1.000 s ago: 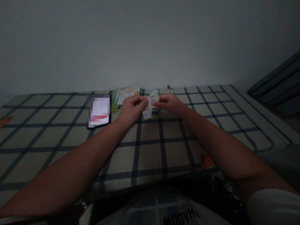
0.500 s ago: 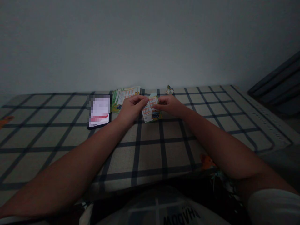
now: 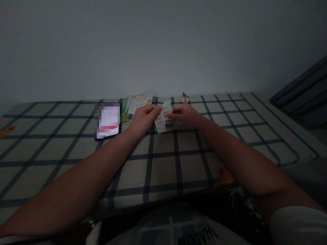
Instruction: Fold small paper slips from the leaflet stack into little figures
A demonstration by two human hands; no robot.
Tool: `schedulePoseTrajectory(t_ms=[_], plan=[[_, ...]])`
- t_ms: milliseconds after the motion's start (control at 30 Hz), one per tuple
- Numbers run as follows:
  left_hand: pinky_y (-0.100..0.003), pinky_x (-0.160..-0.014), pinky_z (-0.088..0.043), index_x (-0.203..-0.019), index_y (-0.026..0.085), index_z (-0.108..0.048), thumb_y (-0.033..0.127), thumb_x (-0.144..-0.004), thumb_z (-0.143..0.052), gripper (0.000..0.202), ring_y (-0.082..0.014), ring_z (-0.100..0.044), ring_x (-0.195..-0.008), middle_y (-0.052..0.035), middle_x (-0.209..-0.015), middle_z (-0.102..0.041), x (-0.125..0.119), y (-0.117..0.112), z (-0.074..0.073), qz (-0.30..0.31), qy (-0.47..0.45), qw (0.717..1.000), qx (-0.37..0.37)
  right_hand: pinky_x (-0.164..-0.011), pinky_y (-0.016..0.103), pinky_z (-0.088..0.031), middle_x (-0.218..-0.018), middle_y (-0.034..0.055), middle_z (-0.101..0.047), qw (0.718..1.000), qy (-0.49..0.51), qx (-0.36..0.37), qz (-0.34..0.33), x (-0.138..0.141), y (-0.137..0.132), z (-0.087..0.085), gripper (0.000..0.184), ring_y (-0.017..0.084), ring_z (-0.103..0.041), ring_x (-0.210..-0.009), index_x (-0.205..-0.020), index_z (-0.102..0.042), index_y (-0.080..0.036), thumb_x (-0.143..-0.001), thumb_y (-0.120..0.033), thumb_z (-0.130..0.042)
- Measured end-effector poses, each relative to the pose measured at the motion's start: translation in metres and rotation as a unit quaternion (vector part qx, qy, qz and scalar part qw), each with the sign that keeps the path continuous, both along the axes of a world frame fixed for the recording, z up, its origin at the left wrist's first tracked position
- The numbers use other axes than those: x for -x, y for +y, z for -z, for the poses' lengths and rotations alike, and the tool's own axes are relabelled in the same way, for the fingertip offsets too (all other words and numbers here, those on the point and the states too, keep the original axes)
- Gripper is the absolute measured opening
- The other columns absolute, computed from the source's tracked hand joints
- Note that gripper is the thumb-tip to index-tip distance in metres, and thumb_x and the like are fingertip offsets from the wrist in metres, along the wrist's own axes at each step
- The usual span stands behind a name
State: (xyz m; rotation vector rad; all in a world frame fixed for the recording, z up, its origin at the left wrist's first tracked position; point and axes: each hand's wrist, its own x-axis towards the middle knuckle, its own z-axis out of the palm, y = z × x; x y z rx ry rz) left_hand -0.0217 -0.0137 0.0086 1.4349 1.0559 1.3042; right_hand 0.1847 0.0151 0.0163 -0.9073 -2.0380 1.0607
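Between my two hands is a printed paper leaflet (image 3: pixel 161 123), white and green with orange lines of text and a dark blue picture low on its right side. My left hand (image 3: pixel 146 116) pinches its left edge, thumb on the front. On the other edge, my right hand (image 3: pixel 186 114) grips it with thumb and fingers; the fingertips behind the paper are hidden. Just beyond my left hand lies a fanned pile of similar leaflets (image 3: pixel 130 106), partly covered by that hand.
A phone or tablet (image 3: pixel 120 131) with a lit, blurred screen lies left of the pile. Behind my right hand sits a small crumpled piece (image 3: pixel 184 98) near the wall (image 3: pixel 163 47). A checked cloth (image 3: pixel 163 170) covers the table; a dark ribbed object (image 3: pixel 304 92) stands at right.
Almost nothing differs. Both hands keep the leaflet in the same place, with at most a tiny shift of the left fingers.
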Motion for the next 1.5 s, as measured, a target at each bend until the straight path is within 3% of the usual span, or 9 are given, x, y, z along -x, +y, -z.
schedulePoseTrajectory(t_ms=[333, 600, 833, 1200, 1300, 1500], plan=[[-0.024, -0.058, -0.046, -0.078, 0.018, -0.076, 0.043, -0.079, -0.074, 0.025, -0.0127, -0.057, -0.062, -0.0006, -0.07, -0.069, -0.002, -0.003, -0.002, -0.035, 0.035, 0.997, -0.058, -0.056, 0.025, -0.031, -0.061, -0.0048, -0.046, 1.0, -0.007, -0.013, 0.003, 0.0, 0.001, 0.001, 0.043, 0.01, -0.042, -0.062, -0.065, -0.052, -0.018, -0.083, -0.052, -0.073], [-0.027, -0.061, -0.048, -0.079, 0.019, -0.078, 0.042, -0.074, -0.076, 0.023, -0.0145, -0.06, -0.065, -0.001, -0.071, -0.07, -0.002, -0.008, -0.008, -0.06, 0.031, 0.997, -0.045, -0.06, 0.026, -0.042, -0.072, 0.0012, -0.065, 1.0, -0.008, 0.015, -0.019, 0.0, -0.001, 0.001, 0.037, 0.013, -0.055, -0.069, -0.077, -0.066, -0.015, -0.083, -0.051, -0.072], [-0.028, -0.066, -0.052, -0.079, 0.018, -0.076, 0.044, -0.074, -0.078, 0.026, -0.0167, -0.065, -0.071, -0.0035, -0.076, -0.074, -0.001, -0.007, -0.012, -0.056, 0.05, 0.997, -0.032, -0.06, 0.025, -0.043, -0.076, 0.0024, -0.069, 0.999, -0.012, 0.013, -0.029, 0.001, -0.001, 0.002, 0.04, 0.013, -0.058, -0.07, -0.079, -0.068, -0.014, -0.082, -0.053, -0.073], [-0.029, -0.072, -0.056, -0.094, 0.019, -0.078, 0.052, -0.08, -0.077, 0.036, -0.0178, -0.069, -0.08, -0.0055, -0.091, -0.078, -0.001, -0.001, -0.003, -0.032, 0.02, 0.998, -0.05, -0.056, 0.026, -0.034, -0.062, -0.004, -0.051, 1.0, -0.014, -0.018, 0.006, 0.001, -0.002, -0.002, 0.04, 0.01, -0.044, -0.061, -0.065, -0.056, -0.018, -0.084, -0.049, -0.072], [-0.029, -0.071, -0.055, -0.097, 0.019, -0.079, 0.056, -0.079, -0.078, 0.041, -0.0181, -0.069, -0.08, -0.0059, -0.091, -0.078, 0.0, -0.001, -0.004, -0.026, 0.023, 0.998, -0.043, -0.059, 0.026, -0.039, -0.065, -0.0021, -0.056, 1.0, 0.003, -0.016, 0.026, 0.001, -0.002, -0.003, 0.036, 0.012, -0.05, -0.066, -0.07, -0.06, -0.018, -0.084, -0.048, -0.074], [-0.027, -0.066, -0.049, -0.081, 0.019, -0.079, 0.053, -0.08, -0.078, 0.033, -0.0171, -0.065, -0.074, -0.0039, -0.079, -0.075, 0.002, -0.005, -0.005, -0.037, 0.102, 0.992, -0.06, -0.066, 0.027, -0.049, -0.076, 0.0029, -0.069, 0.998, 0.042, -0.01, 0.053, -0.001, 0.001, -0.003, 0.037, 0.016, -0.06, -0.078, -0.081, -0.068, -0.016, -0.083, -0.051, -0.076]])
